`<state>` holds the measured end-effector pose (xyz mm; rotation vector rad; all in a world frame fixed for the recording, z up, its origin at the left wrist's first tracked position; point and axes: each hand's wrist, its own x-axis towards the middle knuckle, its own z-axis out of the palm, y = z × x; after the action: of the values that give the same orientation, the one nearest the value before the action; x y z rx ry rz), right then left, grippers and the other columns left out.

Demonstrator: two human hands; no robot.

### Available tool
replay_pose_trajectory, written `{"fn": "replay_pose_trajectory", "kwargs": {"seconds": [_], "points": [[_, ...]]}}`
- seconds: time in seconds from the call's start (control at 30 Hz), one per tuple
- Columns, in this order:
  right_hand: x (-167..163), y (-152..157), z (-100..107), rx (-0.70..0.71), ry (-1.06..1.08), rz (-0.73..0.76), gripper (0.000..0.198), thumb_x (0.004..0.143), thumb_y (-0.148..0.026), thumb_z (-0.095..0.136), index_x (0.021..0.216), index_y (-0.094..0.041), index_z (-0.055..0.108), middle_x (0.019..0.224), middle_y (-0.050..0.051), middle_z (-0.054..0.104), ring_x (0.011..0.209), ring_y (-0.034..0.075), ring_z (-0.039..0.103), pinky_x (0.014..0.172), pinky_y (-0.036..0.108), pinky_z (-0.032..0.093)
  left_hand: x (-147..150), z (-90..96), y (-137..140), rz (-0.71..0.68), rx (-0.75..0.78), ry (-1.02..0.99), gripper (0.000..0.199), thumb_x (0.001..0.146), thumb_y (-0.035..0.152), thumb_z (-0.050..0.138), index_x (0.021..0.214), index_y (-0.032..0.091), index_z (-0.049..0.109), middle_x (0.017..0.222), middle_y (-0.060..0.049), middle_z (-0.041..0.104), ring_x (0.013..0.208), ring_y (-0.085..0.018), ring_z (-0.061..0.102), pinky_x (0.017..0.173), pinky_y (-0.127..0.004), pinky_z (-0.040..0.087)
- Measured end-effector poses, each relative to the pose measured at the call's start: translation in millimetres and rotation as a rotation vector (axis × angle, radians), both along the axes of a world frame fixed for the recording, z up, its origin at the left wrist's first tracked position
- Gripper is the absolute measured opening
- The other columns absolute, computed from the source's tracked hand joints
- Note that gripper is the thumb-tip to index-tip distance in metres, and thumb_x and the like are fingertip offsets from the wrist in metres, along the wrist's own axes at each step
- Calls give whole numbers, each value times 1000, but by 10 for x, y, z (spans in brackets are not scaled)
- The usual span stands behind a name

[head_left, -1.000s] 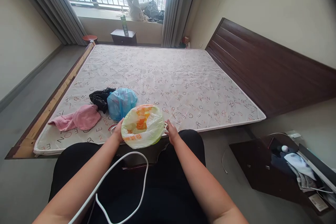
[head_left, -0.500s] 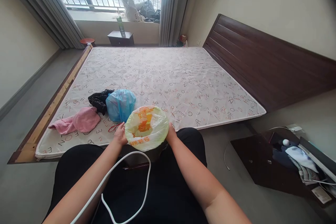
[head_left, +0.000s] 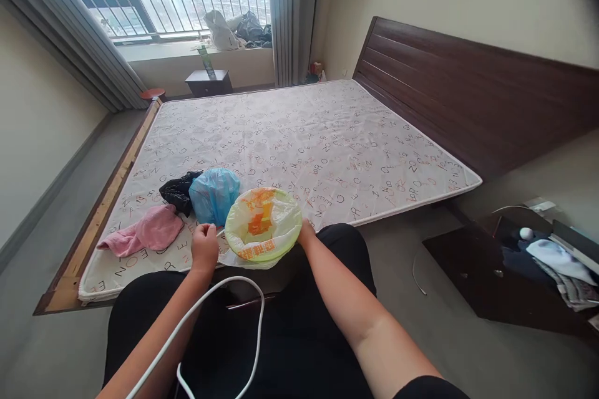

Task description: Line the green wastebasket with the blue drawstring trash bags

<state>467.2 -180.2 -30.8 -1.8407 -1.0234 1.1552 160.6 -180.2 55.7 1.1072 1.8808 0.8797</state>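
Note:
A round light-green bin (head_left: 286, 252) stands between my knees, lined with a white plastic bag (head_left: 281, 212) that bears orange print. The bag is folded over the rim, and a loose flap hangs at its near left side. My right hand (head_left: 306, 234) grips the bin's right side, its fingers partly hidden behind the rim. Just left of the bin, my left hand (head_left: 204, 246) is closed in a fist, apart from the rim. A thin white strip shows between this fist and the bin; what the fingers hold is hidden.
On the mattress (head_left: 281, 131) ahead lie a blue plastic bag (head_left: 215, 194), a black plastic bag (head_left: 178, 192) and a pink towel (head_left: 147, 230). A white cable (head_left: 257, 336) loops over my lap. A dark cabinet (head_left: 458, 274) with items on top stands at right.
My left hand has left the bin's left side, moved slightly left and closed into a fist. A bag flap now hangs out there. My right hand stays on the bin.

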Motion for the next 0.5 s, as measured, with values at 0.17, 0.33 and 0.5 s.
{"fn": "replay_pose_trajectory", "kwargs": {"seconds": [0.17,0.33,0.5], "points": [[-24,116,84,52,93,-165,35,90,-39,40,107,-23,66,111,10,70,108,26,65,96,41,53,725,269,175,-774,411,454,47,99,45,55,139,22,61,156,-13,53,151,-33,40,127,-48,27],[-47,102,202,203,360,-171,49,97,-57,33,119,-23,59,117,9,71,106,22,68,93,35,56,1330,-267,288,-1057,-31,724,88,97,62,55,170,22,28,177,-19,12,162,-49,0,123,-72,8],[7,102,251,225,494,-108,45,87,-47,63,125,-23,59,141,11,63,134,25,58,110,37,48,1289,-870,249,-1185,-145,820,89,96,69,49,170,23,28,176,-20,12,161,-49,4,121,-75,-2]]}}
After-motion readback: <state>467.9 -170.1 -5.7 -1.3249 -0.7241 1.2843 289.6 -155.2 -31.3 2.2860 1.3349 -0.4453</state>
